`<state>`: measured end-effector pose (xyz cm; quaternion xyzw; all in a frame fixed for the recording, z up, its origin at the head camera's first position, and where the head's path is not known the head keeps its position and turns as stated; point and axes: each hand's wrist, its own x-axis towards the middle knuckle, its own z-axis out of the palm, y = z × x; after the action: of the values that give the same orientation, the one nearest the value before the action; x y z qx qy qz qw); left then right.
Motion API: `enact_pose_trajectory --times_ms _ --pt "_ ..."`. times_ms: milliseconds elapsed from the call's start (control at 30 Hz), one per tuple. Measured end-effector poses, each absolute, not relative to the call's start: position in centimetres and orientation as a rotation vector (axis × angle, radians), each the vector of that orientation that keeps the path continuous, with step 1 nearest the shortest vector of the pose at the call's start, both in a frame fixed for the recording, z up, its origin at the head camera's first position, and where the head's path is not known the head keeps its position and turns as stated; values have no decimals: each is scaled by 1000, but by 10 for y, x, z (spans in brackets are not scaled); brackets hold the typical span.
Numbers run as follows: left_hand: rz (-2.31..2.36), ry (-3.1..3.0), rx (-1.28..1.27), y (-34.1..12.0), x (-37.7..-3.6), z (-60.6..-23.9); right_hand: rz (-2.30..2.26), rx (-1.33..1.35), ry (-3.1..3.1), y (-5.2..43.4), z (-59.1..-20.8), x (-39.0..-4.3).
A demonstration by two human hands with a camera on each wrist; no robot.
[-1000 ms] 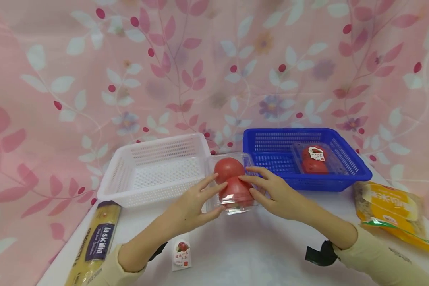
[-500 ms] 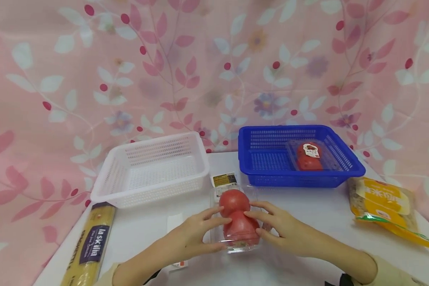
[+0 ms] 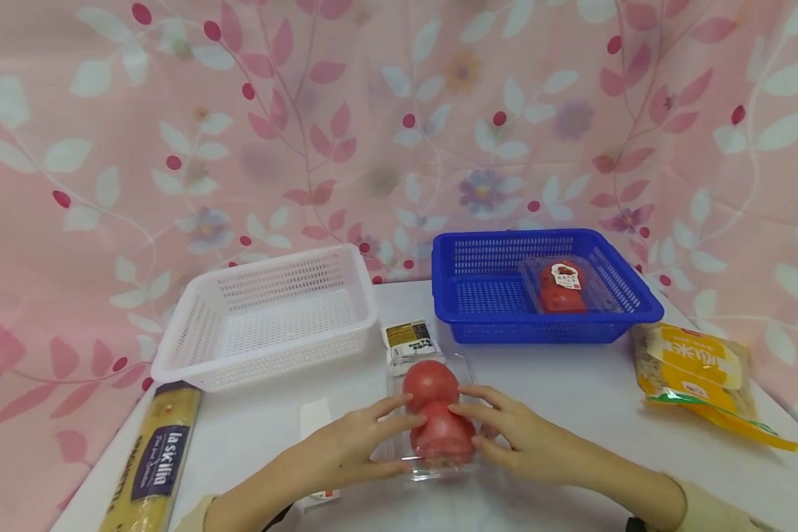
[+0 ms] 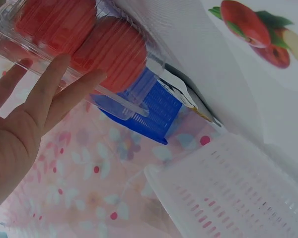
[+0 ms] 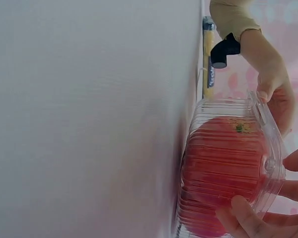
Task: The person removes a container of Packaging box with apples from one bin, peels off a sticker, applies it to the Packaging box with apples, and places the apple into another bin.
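The left hand [image 3: 352,443] and the right hand [image 3: 515,436] clasp a clear tomato box [image 3: 435,417] from either side — fingers and thumbs curled round its walls, two red tomatoes inside. The box sits on the white table [image 3: 558,384], near its front edge. Just behind it lies a small labelled packet [image 3: 408,340]. Farther back stand a white basket [image 3: 266,318] and a blue basket [image 3: 485,295] holding a second tomato box [image 3: 561,284]. A spaghetti pack [image 3: 153,462] lies far left, a yellow bag [image 3: 701,373] far right.
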<state>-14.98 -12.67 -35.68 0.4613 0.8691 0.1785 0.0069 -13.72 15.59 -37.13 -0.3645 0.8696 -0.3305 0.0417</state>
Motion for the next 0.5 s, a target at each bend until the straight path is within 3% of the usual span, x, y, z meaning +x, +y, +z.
enact_pose_trajectory --times_ms 300,500 --pt "526 2693 1456 -135 -148 -358 -903 -1167 2741 155 -375 -135" --pt "527 2692 1257 -146 -154 -352 -805 -1036 2752 157 -370 -134"
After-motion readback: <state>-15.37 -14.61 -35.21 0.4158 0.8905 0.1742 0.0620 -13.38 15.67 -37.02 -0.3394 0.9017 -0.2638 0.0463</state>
